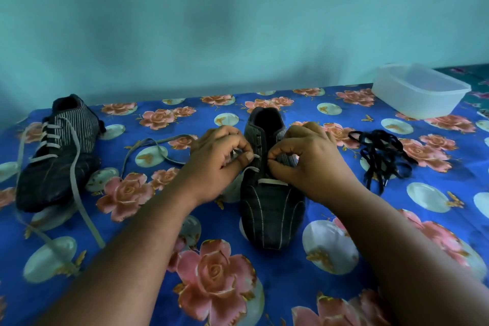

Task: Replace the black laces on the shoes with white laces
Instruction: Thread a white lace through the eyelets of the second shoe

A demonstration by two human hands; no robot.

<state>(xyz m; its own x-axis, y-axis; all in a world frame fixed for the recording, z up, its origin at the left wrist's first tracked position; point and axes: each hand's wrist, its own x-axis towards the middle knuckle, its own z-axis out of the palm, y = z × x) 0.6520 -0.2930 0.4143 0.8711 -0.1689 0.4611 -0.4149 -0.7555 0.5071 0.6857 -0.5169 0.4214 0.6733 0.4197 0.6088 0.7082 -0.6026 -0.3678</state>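
A dark striped shoe (270, 209) stands in the middle of the table, toe toward me, with a white lace (268, 181) across its lowest eyelets. My left hand (217, 164) pinches the white lace tip at a left eyelet. My right hand (307, 161) pinches the shoe's right eyelet edge; whether it also holds lace I cannot tell. The loose lace end (148, 148) trails off to the left. A second dark shoe (58, 156) at the far left is threaded with a white lace. A heap of black laces (381, 156) lies to the right.
A translucent white plastic tub (418, 90) stands at the back right. The table wears a blue cloth (264, 280) with pink roses. A plain turquoise wall rises right behind the table.
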